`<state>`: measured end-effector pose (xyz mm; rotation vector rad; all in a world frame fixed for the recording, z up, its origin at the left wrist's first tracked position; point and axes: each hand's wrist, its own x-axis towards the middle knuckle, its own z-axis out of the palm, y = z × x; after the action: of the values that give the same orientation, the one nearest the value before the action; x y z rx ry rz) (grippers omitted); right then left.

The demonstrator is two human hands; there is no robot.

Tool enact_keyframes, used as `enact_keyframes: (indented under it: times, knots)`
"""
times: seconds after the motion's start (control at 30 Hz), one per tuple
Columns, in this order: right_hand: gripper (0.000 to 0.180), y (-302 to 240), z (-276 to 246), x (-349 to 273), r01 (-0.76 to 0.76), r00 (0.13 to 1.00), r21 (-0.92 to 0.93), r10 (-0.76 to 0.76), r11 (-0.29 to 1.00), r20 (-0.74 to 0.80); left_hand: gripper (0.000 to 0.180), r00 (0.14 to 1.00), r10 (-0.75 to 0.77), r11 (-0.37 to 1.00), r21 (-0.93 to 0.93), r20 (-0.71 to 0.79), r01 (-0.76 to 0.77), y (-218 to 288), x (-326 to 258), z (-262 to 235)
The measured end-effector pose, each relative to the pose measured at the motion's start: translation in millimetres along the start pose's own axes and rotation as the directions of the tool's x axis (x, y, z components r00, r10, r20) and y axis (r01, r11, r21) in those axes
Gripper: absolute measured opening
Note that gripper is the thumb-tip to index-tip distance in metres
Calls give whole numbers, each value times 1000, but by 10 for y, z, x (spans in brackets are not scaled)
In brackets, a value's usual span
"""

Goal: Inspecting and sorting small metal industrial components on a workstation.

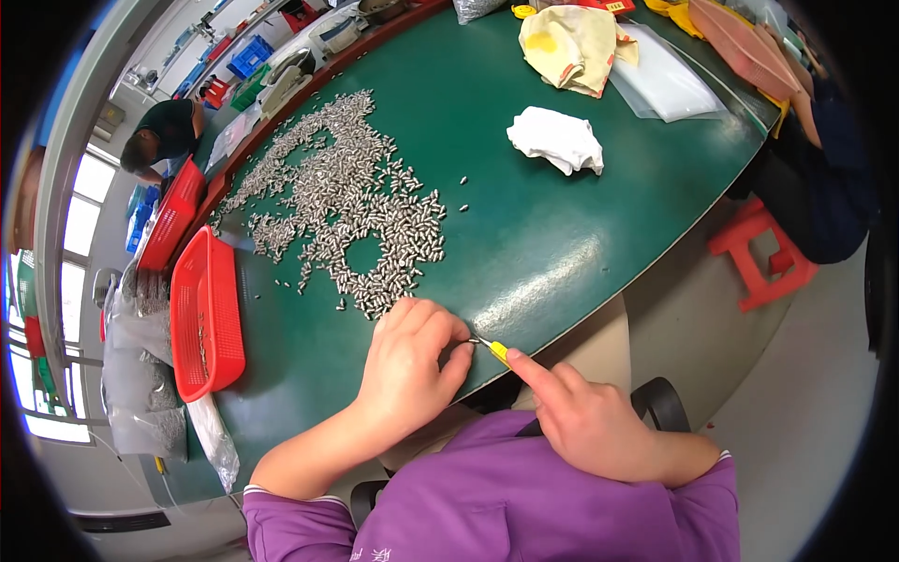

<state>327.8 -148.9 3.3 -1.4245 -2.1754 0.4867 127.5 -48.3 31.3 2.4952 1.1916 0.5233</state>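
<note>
My left hand (409, 361) is closed at the table's near edge, thumb and forefinger pinched together. What lies in the pinch is too small and covered to make out. Gripped in my right hand (595, 426) is a slim yellow-handled tool (498, 350) with a thin metal tip. Its forefinger stretches along the handle, and the tip reaches to the left fingertips. Just beyond my left hand spreads a large heap of small silvery metal cylinders (379, 201), with a round gap in its near part. A few cylinders lie apart to its right.
On the green table (449, 94) sit a crumpled white cloth (557, 140), a cream-yellow cloth (571, 51) and a clear plastic bag (670, 80). A red basket (211, 309) stands at the left edge near filled plastic bags (140, 375). Another person (833, 178) sits right, near a red stool (768, 253).
</note>
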Motion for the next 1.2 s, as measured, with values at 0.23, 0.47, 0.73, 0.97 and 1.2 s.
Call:
enact_keyframes:
  times: [0.23,0.47,0.73,0.97,1.2]
  knots:
    - [61,16,-22,-45,-33,999,-5,33,999,8,13,992,120,991,64,-41,-117,7,23,40]
    - [61,23,-44,-85,-35,999,-11,36,999,14,15,991,133,990,57,-16,-132,-2,52,37]
    - [61,27,-32,-78,-69,997,10,70,998,-17,15,992,124,992,8,-35,-124,57,73,64]
    - [60,57,-45,-130,-60,998,43,60,997,-1,13,995,104,994,-14,-7,-104,31,93,86]
    - [61,18,-60,-97,-53,998,50,51,997,24,13,999,40,999,-20,-18,-41,41,84,96]
